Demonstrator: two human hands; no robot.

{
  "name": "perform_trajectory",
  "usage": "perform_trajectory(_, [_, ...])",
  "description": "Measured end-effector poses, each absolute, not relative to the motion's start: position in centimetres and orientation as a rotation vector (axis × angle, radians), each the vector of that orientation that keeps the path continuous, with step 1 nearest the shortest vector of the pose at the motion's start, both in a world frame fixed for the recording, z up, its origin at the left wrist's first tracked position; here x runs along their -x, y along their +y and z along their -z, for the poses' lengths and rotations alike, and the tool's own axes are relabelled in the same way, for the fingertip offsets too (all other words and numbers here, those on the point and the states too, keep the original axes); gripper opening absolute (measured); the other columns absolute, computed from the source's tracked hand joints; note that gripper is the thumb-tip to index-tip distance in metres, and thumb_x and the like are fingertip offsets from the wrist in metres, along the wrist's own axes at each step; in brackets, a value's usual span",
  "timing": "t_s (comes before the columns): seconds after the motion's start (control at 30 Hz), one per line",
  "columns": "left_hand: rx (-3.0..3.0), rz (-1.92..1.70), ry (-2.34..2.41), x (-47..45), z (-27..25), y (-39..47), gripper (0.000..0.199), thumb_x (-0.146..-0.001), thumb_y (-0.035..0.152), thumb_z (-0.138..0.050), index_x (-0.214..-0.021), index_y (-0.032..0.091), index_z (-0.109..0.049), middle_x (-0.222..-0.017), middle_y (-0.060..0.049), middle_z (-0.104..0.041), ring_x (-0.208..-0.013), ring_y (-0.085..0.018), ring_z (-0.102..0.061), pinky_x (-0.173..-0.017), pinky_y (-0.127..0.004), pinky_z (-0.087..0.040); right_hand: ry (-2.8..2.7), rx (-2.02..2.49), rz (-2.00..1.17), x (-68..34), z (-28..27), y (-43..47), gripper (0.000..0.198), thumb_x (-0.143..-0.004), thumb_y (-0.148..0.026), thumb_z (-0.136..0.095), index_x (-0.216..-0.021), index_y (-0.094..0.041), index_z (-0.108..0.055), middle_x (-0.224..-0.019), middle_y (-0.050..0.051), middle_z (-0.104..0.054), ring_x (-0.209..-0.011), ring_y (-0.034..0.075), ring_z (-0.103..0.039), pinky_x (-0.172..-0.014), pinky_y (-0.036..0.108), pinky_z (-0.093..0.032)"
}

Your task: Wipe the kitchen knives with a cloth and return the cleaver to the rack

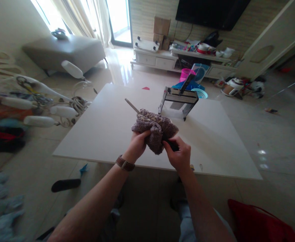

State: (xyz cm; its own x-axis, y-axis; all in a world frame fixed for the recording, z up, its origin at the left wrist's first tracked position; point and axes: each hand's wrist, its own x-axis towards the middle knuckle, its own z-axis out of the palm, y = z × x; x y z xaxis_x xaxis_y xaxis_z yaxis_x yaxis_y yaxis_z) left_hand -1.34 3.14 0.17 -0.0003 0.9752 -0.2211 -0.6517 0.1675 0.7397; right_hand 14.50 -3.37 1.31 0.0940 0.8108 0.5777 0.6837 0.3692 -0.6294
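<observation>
A grey-brown fluffy cloth (149, 126) is bunched in my left hand (137, 143), closed with the thumb pressed on top. Out of its upper left side sticks the narrow grey blade of a knife (132, 106); the cloth hides the middle of the blade. My right hand (179, 153) is wrapped round the black handle at the lower right of the cloth. Both hands are above the near part of the white table (99, 134). Just beyond them stands a dark-framed knife rack (180, 97) with a clear front and a black handle rising from its top.
Near the table's front edge lie small scraps (192, 167). A red triangular piece (145, 88) is by the far edge. Behind the table are a pink basket (186, 74) and a light-blue basket (200, 93). A lamp with white shades (64, 111) is at left, a red bag (258, 222) at lower right.
</observation>
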Motion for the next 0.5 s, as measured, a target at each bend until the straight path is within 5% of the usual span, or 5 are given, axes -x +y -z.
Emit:
perform_trajectory(0.2, [-0.499,-1.458,0.806,2.9,0.3,4.2,0.048,-0.062,0.026,-0.09,-0.107,0.019,-0.073,-0.1,-0.004,-0.079,-0.101,-0.023,-0.074,-0.094,-0.034,-0.057,-1.715,1.339,-0.034,-14.5,-0.9,-3.4,0.016,-0.092,-0.031,-0.071,-0.082,-0.022,-0.063,-0.07,-0.001,-0.064,-0.063,0.014,-0.06,-0.061,0.025,-0.044])
perform_trajectory(0.5, [-0.562,-1.222,0.766,1.3,0.6,2.9,0.036,-0.062,0.022,-0.09,-0.095,0.015,-0.075,-0.105,-0.009,-0.079,-0.105,-0.026,-0.073,-0.099,-0.037,-0.055,-1.685,1.388,-0.052,-14.9,-0.5,-3.3,0.007,-0.091,-0.028,-0.066,-0.087,-0.023,-0.063,-0.079,0.002,-0.068,-0.072,0.017,-0.064,-0.069,0.029,-0.049])
